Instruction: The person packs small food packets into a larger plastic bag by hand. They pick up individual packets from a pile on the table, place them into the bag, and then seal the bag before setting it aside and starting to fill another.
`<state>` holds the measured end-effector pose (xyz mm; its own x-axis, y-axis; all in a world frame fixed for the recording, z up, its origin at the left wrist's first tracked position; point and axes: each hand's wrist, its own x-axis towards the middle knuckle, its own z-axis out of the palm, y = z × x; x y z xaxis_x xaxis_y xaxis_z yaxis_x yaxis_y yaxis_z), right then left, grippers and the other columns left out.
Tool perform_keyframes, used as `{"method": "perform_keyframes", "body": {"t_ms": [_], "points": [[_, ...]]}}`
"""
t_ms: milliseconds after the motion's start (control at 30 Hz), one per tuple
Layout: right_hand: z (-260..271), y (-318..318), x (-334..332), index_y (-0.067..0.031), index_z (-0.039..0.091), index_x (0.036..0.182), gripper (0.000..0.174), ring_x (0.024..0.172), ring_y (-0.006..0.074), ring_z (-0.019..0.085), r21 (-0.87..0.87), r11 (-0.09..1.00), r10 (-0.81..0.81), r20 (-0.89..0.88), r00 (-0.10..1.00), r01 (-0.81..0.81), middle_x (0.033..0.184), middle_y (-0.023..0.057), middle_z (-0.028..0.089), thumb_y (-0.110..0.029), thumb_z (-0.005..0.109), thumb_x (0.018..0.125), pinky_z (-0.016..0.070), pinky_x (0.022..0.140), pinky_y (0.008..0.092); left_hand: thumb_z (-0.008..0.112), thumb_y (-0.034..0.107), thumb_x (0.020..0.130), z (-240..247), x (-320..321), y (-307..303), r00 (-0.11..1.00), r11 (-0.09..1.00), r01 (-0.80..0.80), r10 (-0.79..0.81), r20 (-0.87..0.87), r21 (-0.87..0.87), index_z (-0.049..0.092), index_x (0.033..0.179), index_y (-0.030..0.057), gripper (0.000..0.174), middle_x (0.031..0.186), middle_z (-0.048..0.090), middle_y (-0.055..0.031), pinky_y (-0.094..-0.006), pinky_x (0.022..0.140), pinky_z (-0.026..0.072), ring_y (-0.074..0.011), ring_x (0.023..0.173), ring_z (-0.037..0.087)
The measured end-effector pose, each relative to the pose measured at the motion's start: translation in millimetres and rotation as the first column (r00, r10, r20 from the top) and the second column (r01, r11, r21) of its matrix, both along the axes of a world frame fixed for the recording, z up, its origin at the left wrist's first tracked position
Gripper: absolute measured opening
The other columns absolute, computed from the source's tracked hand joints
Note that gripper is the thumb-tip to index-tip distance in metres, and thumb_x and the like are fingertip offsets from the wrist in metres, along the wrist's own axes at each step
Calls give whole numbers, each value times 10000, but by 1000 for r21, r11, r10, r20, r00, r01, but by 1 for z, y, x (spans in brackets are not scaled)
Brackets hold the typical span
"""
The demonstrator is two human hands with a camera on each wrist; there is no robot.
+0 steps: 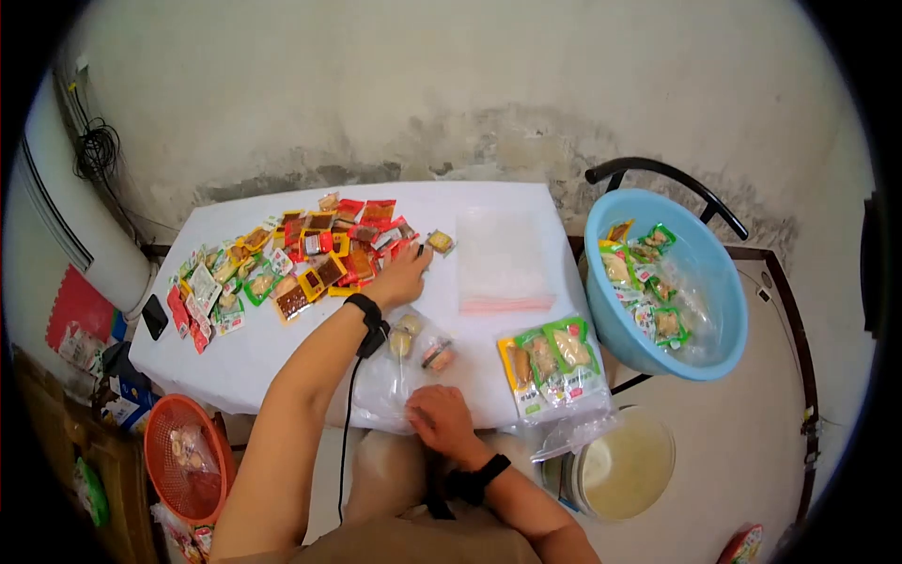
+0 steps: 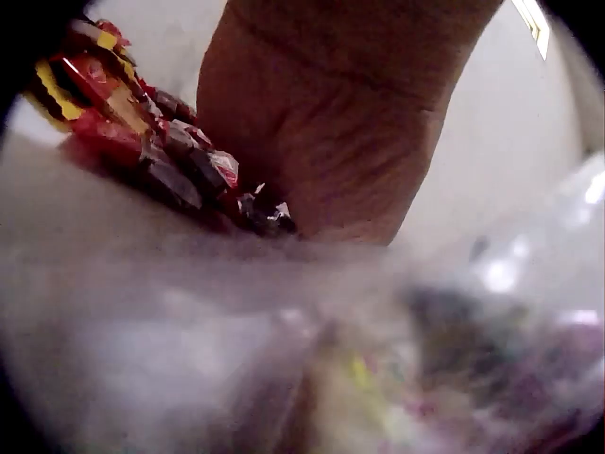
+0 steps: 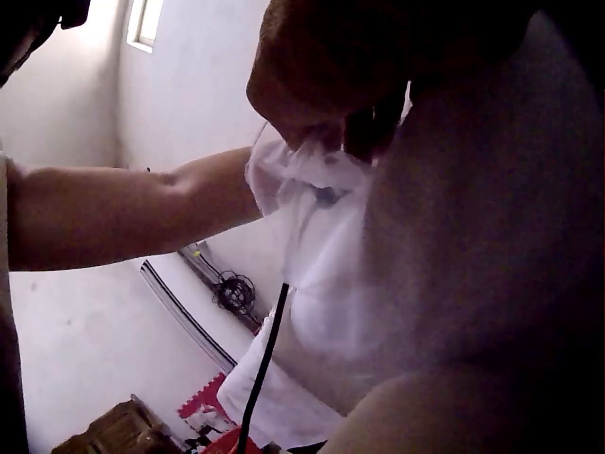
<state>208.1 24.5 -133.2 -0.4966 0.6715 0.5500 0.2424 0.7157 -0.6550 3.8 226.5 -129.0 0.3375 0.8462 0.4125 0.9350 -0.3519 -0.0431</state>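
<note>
My left hand (image 1: 399, 280) reaches over the table to the right edge of a pile of small food packets (image 1: 362, 240), its fingertips right at the red and dark ones. In the left wrist view, shiny packets (image 2: 189, 156) lie beside the hand, and its fingertips are hidden. At the table's front edge my right hand (image 1: 442, 418) grips the mouth of a clear plastic bag (image 1: 381, 385). In the right wrist view its fingers pinch the thin plastic (image 3: 317, 175). Inside the bag lie yellowish packets (image 1: 404, 336) and a reddish packet (image 1: 438, 355).
A stack of clear bags (image 1: 503, 258) lies right of the pile, near a single small packet (image 1: 440, 242). A filled bag (image 1: 554, 367) rests at the front right corner. A blue basin (image 1: 601, 282) with packets stands right, an orange basket (image 1: 155, 451) left, a lidded bucket (image 1: 648, 461) below.
</note>
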Motion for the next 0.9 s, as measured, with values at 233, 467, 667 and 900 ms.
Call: {"method": "perform_keyframes", "body": {"t_ms": [233,467,667,900], "points": [[0,1,1,-105,586,865,151,864,236,566,0,1000,28,-81,996,-28,873,47,608,-128,654,732,384,779,371,575,106,783,44,-1,-36,971,950,121,-53,235,-287,565,1081,73,300,926,595,-148,-360,779,459,-273,934,580],[4,-5,-4,-46,601,813,98,683,233,581,-149,986,-106,-198,974,76,712,79,609,-119,638,759,426,647,325,580,227,865,122,-18,-171,140,850,312,400,906,-424,462,1209,75,394,1018,601,-97,-290,689,510,-240,922,626],[18,-17,-20,-32,584,855,107,557,232,566,-364,921,-238,-246,939,138,631,108,587,-129,606,815,420,503,328,575,198,882,77,-7,-288,79,690,620,419,905,-374,410,1244,46,426,1104,547,-104,-301,820,475,-232,1033,582],[30,-29,-25,-52,582,867,83,566,305,549,-230,936,-326,-274,905,267,624,111,572,-117,587,815,408,528,387,524,24,801,64,28,-283,783,947,148,65,619,-286,519,1181,30,381,1119,563,-182,-365,877,438,-326,1013,555]]}}
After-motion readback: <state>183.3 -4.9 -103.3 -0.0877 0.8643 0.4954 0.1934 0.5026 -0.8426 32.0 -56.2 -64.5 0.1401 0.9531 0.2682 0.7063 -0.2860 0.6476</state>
